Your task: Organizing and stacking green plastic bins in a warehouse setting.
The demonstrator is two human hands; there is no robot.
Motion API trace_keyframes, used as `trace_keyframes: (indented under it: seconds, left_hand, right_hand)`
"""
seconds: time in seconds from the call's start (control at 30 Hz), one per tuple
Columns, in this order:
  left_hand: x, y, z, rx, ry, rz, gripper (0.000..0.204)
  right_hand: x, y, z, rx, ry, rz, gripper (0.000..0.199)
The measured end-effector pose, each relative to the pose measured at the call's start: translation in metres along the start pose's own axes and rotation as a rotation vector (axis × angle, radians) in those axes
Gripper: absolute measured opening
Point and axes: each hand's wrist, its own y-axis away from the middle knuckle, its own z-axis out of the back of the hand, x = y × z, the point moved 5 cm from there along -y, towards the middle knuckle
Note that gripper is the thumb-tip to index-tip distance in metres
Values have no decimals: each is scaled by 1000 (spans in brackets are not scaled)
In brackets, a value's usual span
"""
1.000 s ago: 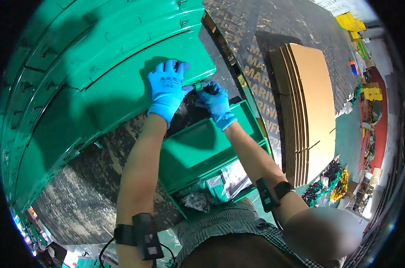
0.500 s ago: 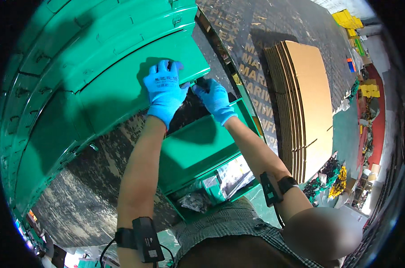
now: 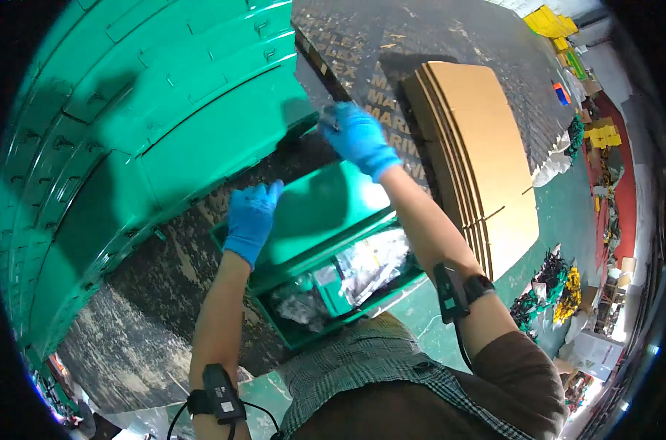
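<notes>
A green metal box (image 3: 314, 213) stands open in front of me, its lid tilted back toward the stack. Inside the near tray lie clear plastic bags (image 3: 373, 264) and a small green piece (image 3: 334, 290). My left hand (image 3: 249, 224), in a blue glove, is over the left side of the lid; its fingers are slightly bent and its thumb stands apart. My right hand (image 3: 358, 139), also gloved in blue, is beyond the lid near the end of a closed green box (image 3: 223, 139). Motion smears its fingers, so whether they hold anything is unclear.
Several stacked green boxes with wire clasps (image 3: 164, 73) fill the left side. Flat cardboard sheets (image 3: 487, 161) lie in a pile at the right, on a dark worn tabletop (image 3: 142, 345). Yellow items (image 3: 549, 28) and loose black, green and yellow pieces (image 3: 560, 293) lie farther right.
My left hand has come off the closed box and moved toward me to the open lid. My right hand has left the closed box's clasp and shifted slightly right and away.
</notes>
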Motion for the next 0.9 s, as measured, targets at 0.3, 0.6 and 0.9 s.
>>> trace_keyframes:
  seconds: [0.3, 0.6, 0.9]
  left_hand:
    - [-47, 78, 127, 145, 236, 259, 39]
    - [-134, 25, 56, 0, 341, -98, 70]
    - [-136, 7, 41, 175, 230, 91, 66]
  right_hand:
    - [-34, 249, 78, -423, -1012, -939, 17]
    - [1, 275, -42, -63, -1641, -923, 24]
    - [12, 255, -11, 102, -1484, -1202, 19]
